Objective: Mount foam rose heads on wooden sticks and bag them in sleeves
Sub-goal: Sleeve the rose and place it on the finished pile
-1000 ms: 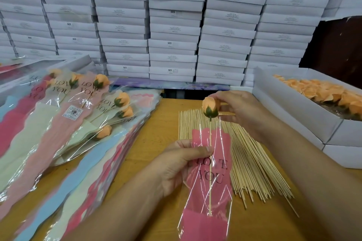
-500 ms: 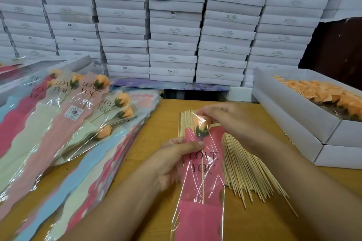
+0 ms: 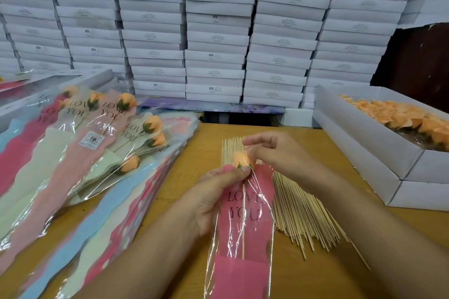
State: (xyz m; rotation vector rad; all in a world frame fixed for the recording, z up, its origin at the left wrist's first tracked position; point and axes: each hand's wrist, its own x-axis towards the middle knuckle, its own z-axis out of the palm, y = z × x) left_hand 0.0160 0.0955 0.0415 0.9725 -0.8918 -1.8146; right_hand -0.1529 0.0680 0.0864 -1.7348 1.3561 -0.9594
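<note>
My left hand (image 3: 216, 199) grips the top left edge of a clear sleeve with a pink "LOVE YOU" panel (image 3: 245, 221), thumb near its mouth. An orange foam rose head (image 3: 240, 159) on a wooden stick (image 3: 243, 238) sits at the sleeve's mouth, the stick running down inside. My right hand (image 3: 279, 153) pinches the rose head from the right with its fingertips. A loose pile of wooden sticks (image 3: 303, 213) lies on the table under and right of the sleeve.
Several bagged roses (image 3: 126, 128) lie fanned on a stack of coloured empty sleeves (image 3: 102, 213) at left. A white box of orange rose heads (image 3: 364, 143) stands at right. Stacked white boxes (image 3: 218, 31) fill the back. Wooden tabletop (image 3: 315, 274) shows in front.
The rose on its stick has gone down into the sleeve, from well above its mouth to the mouth. My left thumb has slid up to the sleeve's top edge.
</note>
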